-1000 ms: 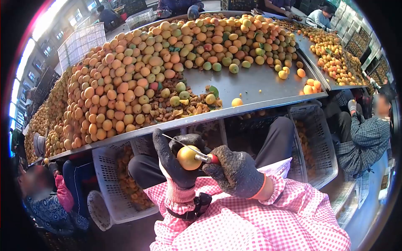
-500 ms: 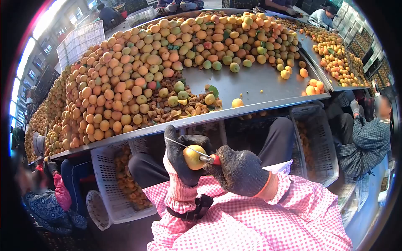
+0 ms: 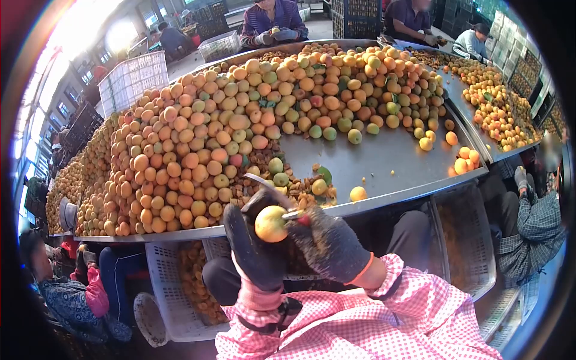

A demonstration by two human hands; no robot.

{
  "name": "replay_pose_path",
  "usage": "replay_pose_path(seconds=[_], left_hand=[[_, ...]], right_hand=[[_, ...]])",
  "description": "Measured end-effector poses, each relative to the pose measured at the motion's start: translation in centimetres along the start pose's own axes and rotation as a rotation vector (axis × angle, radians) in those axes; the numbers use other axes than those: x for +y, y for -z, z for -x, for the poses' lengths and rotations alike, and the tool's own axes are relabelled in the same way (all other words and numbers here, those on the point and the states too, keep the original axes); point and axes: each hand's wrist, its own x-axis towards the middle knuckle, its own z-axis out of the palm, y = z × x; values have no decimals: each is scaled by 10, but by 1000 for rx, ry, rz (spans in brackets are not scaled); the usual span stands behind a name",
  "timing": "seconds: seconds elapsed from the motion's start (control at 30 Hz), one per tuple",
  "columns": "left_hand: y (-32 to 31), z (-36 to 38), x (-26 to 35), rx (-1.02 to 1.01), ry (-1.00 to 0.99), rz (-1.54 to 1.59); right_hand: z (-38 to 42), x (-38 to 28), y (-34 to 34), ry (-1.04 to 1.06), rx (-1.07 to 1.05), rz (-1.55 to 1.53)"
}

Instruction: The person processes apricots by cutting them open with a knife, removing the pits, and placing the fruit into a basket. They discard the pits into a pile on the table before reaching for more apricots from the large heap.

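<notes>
My left hand [image 3: 257, 259], in a dark glove with a pink cuff, is closed around a yellow-orange apricot [image 3: 270, 227]. In my right hand [image 3: 333, 247], also dark-gloved, is a small knife [image 3: 303, 218] with a red handle and a thin blade. Its metal neck lies close along the fruit's upper right side, and the blurred blade points up and to the left. Both hands are just before the near edge of the metal table [image 3: 336, 157]. Beyond them, a large heap of apricots [image 3: 198, 138] covers much of the tabletop.
Brown fruit pieces [image 3: 306, 187] lie near the table edge. White crates [image 3: 165, 285] [image 3: 474, 240] stand below on either side of my knees. Other people sit at the left [image 3: 72, 294], the right [image 3: 531, 222] and across the table [image 3: 275, 23].
The view has tilted up, so the table appears lower and more of the people opposite shows. My hands, with apricot and knife, now overlap the table edge. The knife blade has swung upward.
</notes>
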Motion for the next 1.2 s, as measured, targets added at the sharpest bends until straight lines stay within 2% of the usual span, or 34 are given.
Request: replay_pose_path(seconds=[0.07,0.1,0.13,0.17,0.2,0.27,0.3,0.33,0.37,0.4,0.47,0.53,0.57,0.6,0.67,0.7,0.8,0.83,0.93,1.13,1.2], left_hand=[[-17,6,4,324,775,1390],[-20,8,-14,272,893,1510],[-28,11,-27,267,895,1507],[-33,7,-32,331,564,955],[-37,5,-36,364,233,405],[-38,-3,-46,317,197,334],[-40,-11,-54,206,365,544],[-41,-16,-62,94,533,751],[-41,-20,-69,163,158,378],[-42,-30,-69,148,138,525],[-48,-30,-82,121,160,481],[-58,-28,-98,142,163,487],[-61,-29,-103,165,153,486],[-59,-29,-105,169,170,493],[-46,-33,-99,69,875,1437],[-41,-43,-89,89,985,1198],[-43,-36,-111,161,1092,1373],[-56,-23,-126,221,998,1247],[-38,-36,-117,249,1021,1188],[-20,-38,-117,422,970,1295],[-15,-37,-122,341,900,1078]], right_hand=[[-4,-6,-7,-34,-2,46],[-6,-5,-13,-91,-16,-5],[-9,-3,-18,-150,-28,-57],[-13,0,-18,-159,-28,-59],[-19,4,-14,-423,-199,-489],[-27,10,-4,-934,-524,-1362],[-25,13,1,-930,-611,-1463],[-23,14,4,-934,-609,-1458],[-23,14,8,-824,-490,-1386],[-24,16,11,-715,-379,-1309],[-24,26,1,-810,-336,-1315],[-19,44,-28,-39,-73,-133],[-33,34,-26,21,-92,84],[-33,35,-34,14,-108,92],[-29,43,-52,-174,-106,71],[-30,47,-59,-129,-103,116],[-38,45,-70,-110,-192,179],[-40,44,-73,-93,-192,199],[-38,35,-89,-197,-176,226],[-31,34,-115,-200,-174,206],[-37,27,-115,-169,-233,256]])
